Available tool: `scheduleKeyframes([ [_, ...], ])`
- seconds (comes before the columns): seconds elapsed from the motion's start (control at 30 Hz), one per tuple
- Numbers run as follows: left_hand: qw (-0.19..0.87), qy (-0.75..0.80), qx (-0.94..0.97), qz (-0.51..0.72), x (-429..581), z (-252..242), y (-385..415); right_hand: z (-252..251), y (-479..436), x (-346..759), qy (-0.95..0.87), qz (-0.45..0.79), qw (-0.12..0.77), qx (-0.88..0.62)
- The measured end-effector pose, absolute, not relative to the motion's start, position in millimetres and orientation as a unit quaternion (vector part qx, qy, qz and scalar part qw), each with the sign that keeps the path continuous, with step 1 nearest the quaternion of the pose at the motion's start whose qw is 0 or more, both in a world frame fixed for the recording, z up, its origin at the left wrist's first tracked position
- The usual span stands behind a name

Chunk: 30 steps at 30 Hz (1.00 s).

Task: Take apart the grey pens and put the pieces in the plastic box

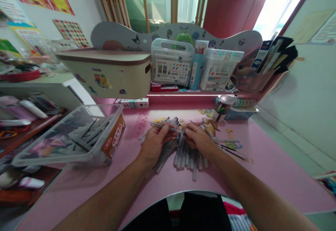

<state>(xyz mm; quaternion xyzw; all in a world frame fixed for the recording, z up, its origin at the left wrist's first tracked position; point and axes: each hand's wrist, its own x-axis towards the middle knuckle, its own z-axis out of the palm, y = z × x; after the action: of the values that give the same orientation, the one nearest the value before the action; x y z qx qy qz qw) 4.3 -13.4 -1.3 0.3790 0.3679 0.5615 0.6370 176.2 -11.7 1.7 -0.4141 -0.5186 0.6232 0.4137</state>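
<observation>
Over the pink desk [126, 185], my left hand [153, 142] pinches a thin grey-white marker pen [172, 129] between thumb and fingers. The pen lies nearly level and points to the right. At its right end are the closed fingertips of my right hand [198, 138]; whether they grip the pen's tip or a separate small part, I cannot tell. Below the hands, a fanned row of translucent grey pens [187, 156] lies on the desk. More pens [166, 153] lie beside my left hand, and a dark-tipped group [172, 120] lies behind it.
A clear plastic bin [110, 154] with more pens stands at left. Thin dark sticks [235, 153] lie at right. Behind them are a can of pens [223, 108] and a blue box [240, 113]. The shelf holds a lidded beige box [112, 77] and a marker case [172, 66].
</observation>
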Motion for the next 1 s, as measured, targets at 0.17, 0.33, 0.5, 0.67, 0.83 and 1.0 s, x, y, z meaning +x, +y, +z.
scheduleKeyframes([
  [0.17,0.634,0.372,0.374,0.565,4.6,-1.8,-13.5,0.8,-10.3,176.3,-0.516,0.629,0.392,-0.43],
  [0.33,0.625,0.372,0.374,0.575,4.5,-2.6,-12.3,0.7,-12.6,175.2,-0.545,0.61,0.393,-0.42],
  [0.5,0.613,0.379,0.353,0.596,2.3,-3.6,-9.5,3.8,-13.5,172.5,-0.5,0.633,0.443,-0.391],
  [0.67,0.595,0.375,0.342,0.623,1.0,-2.6,-10.2,1.3,-10.1,179.0,-0.382,0.746,0.428,-0.338],
  [0.83,0.582,0.397,0.384,0.597,4.7,0.9,-17.3,6.4,-12.2,181.2,-0.358,0.777,0.387,-0.344],
  [1.0,0.584,0.372,0.379,0.614,3.8,5.3,-14.0,6.3,-13.8,176.9,-0.437,0.732,0.351,-0.387],
])
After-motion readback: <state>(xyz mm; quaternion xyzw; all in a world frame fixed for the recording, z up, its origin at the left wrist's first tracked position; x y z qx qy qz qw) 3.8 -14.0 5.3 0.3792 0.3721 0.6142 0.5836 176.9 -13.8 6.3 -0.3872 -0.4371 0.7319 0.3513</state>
